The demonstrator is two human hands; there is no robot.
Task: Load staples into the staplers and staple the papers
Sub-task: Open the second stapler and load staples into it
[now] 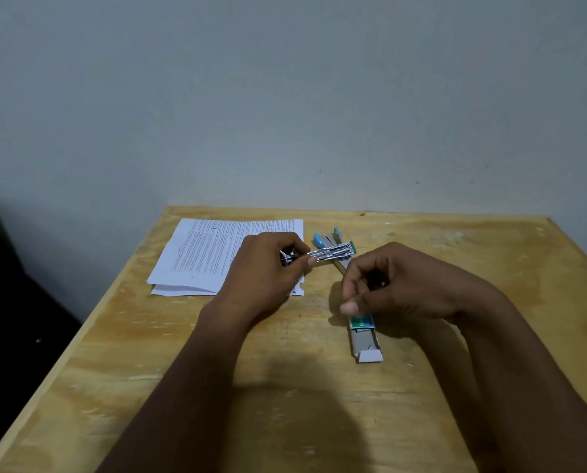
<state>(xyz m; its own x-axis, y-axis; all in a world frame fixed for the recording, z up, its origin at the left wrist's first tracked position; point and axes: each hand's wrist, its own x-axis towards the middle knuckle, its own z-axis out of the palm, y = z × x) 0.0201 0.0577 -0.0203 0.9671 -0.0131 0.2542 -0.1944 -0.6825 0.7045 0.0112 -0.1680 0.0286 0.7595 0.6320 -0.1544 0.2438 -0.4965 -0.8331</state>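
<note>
My left hand (268, 268) grips a silver stapler (333, 253) by its rear end and holds it above the table, its metal magazine open and pointing right. My right hand (387, 285) hovers just right of it with fingers curled and thumb against the fingertips. A small metal glint inside that hand looks like a strip of staples (382, 284). A green and white staple box (365, 336) lies on the table below that hand, its tray slid out toward me. A blue stapler (331, 237) lies behind the silver one. The stack of printed papers (210, 254) lies left, partly under my left hand.
The wooden table (149, 353) stands against a plain grey wall, with its left edge running diagonally toward me. Something dark (9, 285) fills the space left of the table. My forearms cross the near half of the tabletop.
</note>
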